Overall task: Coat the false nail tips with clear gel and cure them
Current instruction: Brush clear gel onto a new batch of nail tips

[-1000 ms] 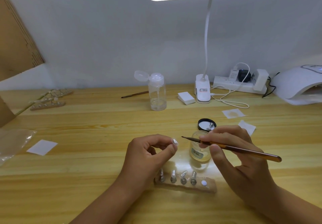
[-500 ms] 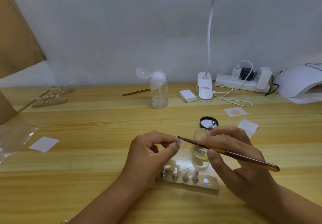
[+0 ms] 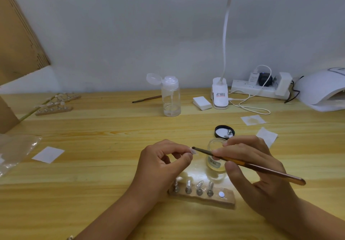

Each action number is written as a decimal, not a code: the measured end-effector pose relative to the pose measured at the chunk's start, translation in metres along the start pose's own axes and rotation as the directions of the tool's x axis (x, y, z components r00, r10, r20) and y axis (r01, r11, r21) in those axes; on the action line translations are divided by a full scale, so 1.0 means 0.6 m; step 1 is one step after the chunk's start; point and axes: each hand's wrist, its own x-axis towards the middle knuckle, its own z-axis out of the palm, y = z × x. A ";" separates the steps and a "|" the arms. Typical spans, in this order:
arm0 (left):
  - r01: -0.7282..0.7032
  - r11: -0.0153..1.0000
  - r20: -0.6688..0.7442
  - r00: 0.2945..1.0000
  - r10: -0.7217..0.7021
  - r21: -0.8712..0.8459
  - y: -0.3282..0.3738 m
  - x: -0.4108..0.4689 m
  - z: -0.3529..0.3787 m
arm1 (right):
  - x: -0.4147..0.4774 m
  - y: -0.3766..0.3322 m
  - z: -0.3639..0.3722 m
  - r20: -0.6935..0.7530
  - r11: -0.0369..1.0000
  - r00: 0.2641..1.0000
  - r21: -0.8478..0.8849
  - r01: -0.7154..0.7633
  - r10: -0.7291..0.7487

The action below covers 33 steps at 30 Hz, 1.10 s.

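- Left hand (image 3: 162,163): thumb and forefinger pinch one clear nail tip (image 3: 194,151) above the table.
- Right hand (image 3: 252,165): fingers curled round a brush (image 3: 261,168); its bristle end meets the nail tip.
- Gel jar (image 3: 214,163): uncapped, behind the brush; label illegible.
- Wooden holder (image 3: 203,197): carries four more tips (image 3: 188,183), nearest the viewer.
- Lamp base (image 3: 220,95): red label lettering, too small to read.
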 end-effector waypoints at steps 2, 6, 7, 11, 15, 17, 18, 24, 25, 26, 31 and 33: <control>0.006 1.000 0.001 1.000 -0.006 -0.001 -0.001 0.000 0.001 | -0.001 0.001 0.003 0.021 1.000 1.000 -0.003 0.001 -0.001; 0.003 1.000 0.000 1.000 -0.003 0.008 -0.003 0.000 -0.001 | -0.004 0.001 0.001 0.010 0.999 1.000 0.022 -0.029 0.029; 0.003 1.000 -0.004 1.000 -0.003 0.010 -0.004 0.000 -0.002 | -0.004 0.001 0.000 -0.005 0.999 0.999 0.016 -0.032 0.032; -0.003 1.000 -0.003 1.000 0.003 0.004 -0.004 0.000 -0.001 | 0.000 0.002 -0.002 -0.034 1.000 0.999 -0.006 -0.018 0.018; -0.007 1.000 -0.006 1.000 0.007 0.004 -0.005 0.001 0.000 | 0.001 0.002 0.001 0.002 1.000 1.000 -0.005 0.002 -0.002; 0.002 1.000 -0.008 1.000 -0.002 0.003 -0.007 0.001 -0.001 | -0.002 0.001 0.001 -0.005 1.000 1.000 0.016 -0.011 0.011; 0.003 1.000 -0.005 1.000 -0.003 0.007 -0.008 0.002 -0.001 | -0.004 0.001 0.000 -0.015 0.999 1.000 0.028 -0.018 0.019; -0.009 1.000 -0.004 1.000 0.009 0.009 -0.012 0.000 -0.002 | 0.000 0.003 0.000 -0.027 1.000 0.999 -0.008 -0.019 0.019; -0.006 1.000 -0.007 1.000 0.006 0.010 -0.013 0.001 -0.002 | 0.001 0.003 0.002 -0.016 1.000 1.000 -0.016 -0.017 0.017; -0.002 1.000 -0.012 1.000 0.002 0.010 -0.014 0.001 -0.001 | 0.000 0.003 0.003 -0.007 1.000 1.000 -0.012 -0.016 0.016; 0.015 1.000 -0.023 1.000 -0.015 -0.007 -0.014 0.001 -0.001 | -0.006 0.000 -0.001 -0.033 0.998 0.999 0.053 -0.020 0.022; 0.020 1.000 -0.022 1.000 -0.020 -0.014 -0.014 0.002 -0.001 | -0.004 0.000 -0.002 -0.045 0.999 0.999 0.029 -0.019 0.021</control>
